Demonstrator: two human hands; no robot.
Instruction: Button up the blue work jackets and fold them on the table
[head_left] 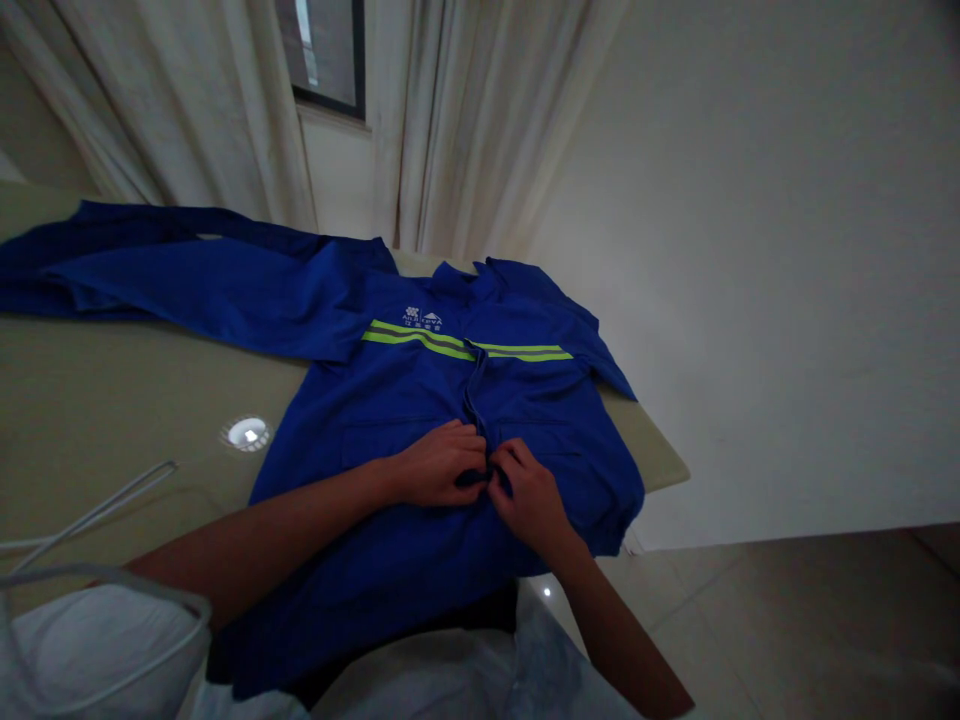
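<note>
**A:** What was on the table?

**B:** A blue work jacket [390,395] was lying flat on a beige table [112,390], near the middle of the frame. Its collar [480,278] pointed toward the top, and one sleeve [187,285] was stretched to the upper left. Two yellow stripes [465,345] went across the chest.

**A:** And the hands, where were they?

**B:** Both were on the front of the jacket, at the lower middle of the frame. The left hand [439,462] and the right hand [529,495] were close together, just beside each other. Each one was pinching the jacket at the bottom end of the zipper [474,395]. The small dark part between them was hard to see, so I could not tell exactly which part they held.

**A:** What else was around?

**B:** A white hanger [94,510] lay at the lower left, near a white cloth [90,640]. Curtains [465,120] hung at the top, with a window [326,50] between them. Floor tiles [787,620] showed at the lower right.
</note>
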